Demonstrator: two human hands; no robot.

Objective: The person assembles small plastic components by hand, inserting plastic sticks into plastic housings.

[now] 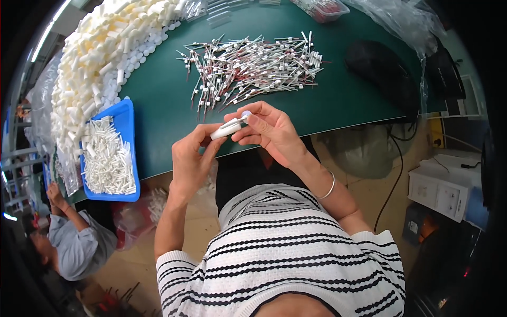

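Note:
In front of my body, above the table's near edge, my left hand [190,153] pinches a short white plastic tube [224,131] between thumb and fingers. My right hand [272,131] is closed at the tube's other end. Its thumb and fingers grip a small round white cap [246,114] there, beside a thin greyish stick-like part lying along the tube. How these pieces join is partly covered by my fingers. Beyond my hands lies a loose heap of thin metallic rods [259,68] with small white blocks and dark red leads.
A blue tray [137,177] of small white tubes sits at left. Behind it stretches a big pile of white cylinders [87,79], edged by round translucent caps [140,55]. A dark object [377,68] and plastic sheeting [401,21] lie right. Another person [84,243] sits at lower left.

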